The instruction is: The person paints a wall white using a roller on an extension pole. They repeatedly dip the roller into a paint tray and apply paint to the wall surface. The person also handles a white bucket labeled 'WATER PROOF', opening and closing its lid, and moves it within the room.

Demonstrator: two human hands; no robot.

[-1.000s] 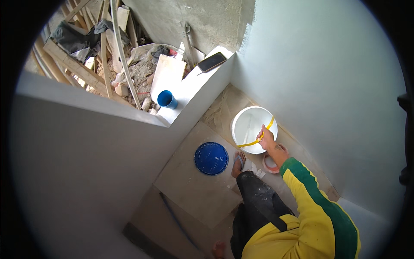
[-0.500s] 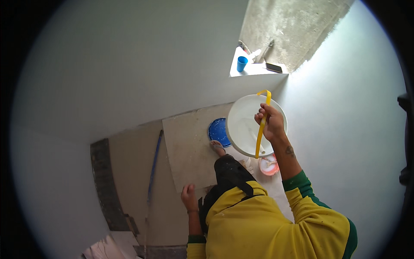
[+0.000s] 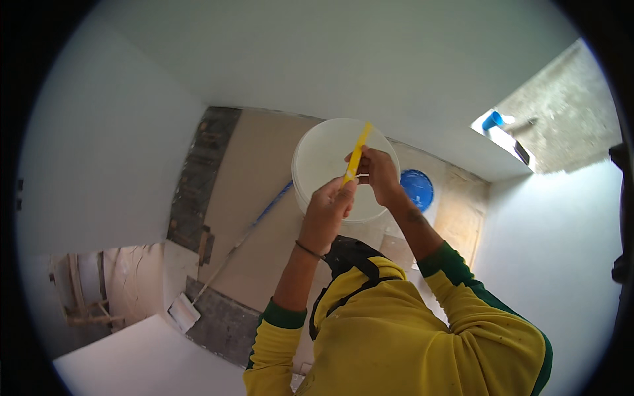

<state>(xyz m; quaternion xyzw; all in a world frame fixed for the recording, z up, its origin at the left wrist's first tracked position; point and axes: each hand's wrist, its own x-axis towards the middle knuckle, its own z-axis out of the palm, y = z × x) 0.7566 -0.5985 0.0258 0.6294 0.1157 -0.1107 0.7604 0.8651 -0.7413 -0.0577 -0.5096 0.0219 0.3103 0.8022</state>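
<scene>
A large round white bucket (image 3: 320,148) is in front of me. Across its mouth runs a flat yellow strip (image 3: 357,155) that looks like the bucket's handle; where its ends join the bucket I cannot make out. My left hand (image 3: 327,211) pinches the lower end of the strip between thumb and fingers. Further up, the fingers of my right hand (image 3: 381,173) are closed on the same strip. Both hands are over the near right part of the bucket's opening, which looks pale inside.
Right of the bucket, a round blue lid or container (image 3: 417,189) is on the floor. A blue-and-white pole (image 3: 261,218) lies to the left, with a paint roller (image 3: 184,312) at its end. On a ledge at upper right are a blue cup (image 3: 492,120) and a dark phone (image 3: 521,152).
The view has turned left. My left hand, earlier low and away from the bucket, has come up to the yellow strip. The bucket now stands left of the blue round thing.
</scene>
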